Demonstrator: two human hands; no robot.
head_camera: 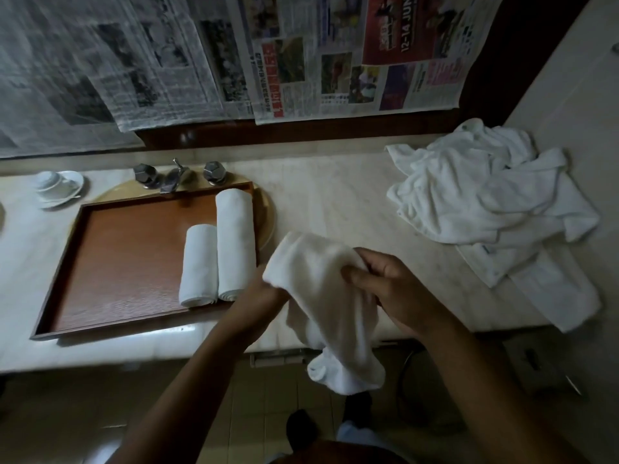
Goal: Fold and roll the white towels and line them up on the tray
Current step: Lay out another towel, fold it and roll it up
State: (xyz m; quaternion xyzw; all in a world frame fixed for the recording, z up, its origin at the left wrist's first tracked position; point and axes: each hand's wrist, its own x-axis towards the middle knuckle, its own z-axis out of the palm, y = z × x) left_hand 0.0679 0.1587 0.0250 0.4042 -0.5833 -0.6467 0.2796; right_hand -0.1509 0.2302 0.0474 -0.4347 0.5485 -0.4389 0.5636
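Towel (321, 296), white, unrolled: hangs past the desk (335, 195) edge beside the tray (127, 256); your right hand (395, 289) pinches its upper fold; your left hand (259, 298) lies under it, grip hidden; two rolled towels (234, 242) lie touching in the tray

A: Where's the towel (321, 296)?
B: Over the counter's (335, 195) front edge, its lower end hanging past it. The right hand (385, 283) pinches its top. The left hand (264, 291) goes under the cloth, fingers hidden.
A: And the tray (117, 262)?
B: On the counter's left part. The long roll (234, 242) lies along its right edge, the short roll (197, 262) touching it.
A: Anything else?
B: A loose pile (485, 195) at the right end, a cup (50, 182) back left, taps (174, 175) behind the tray.
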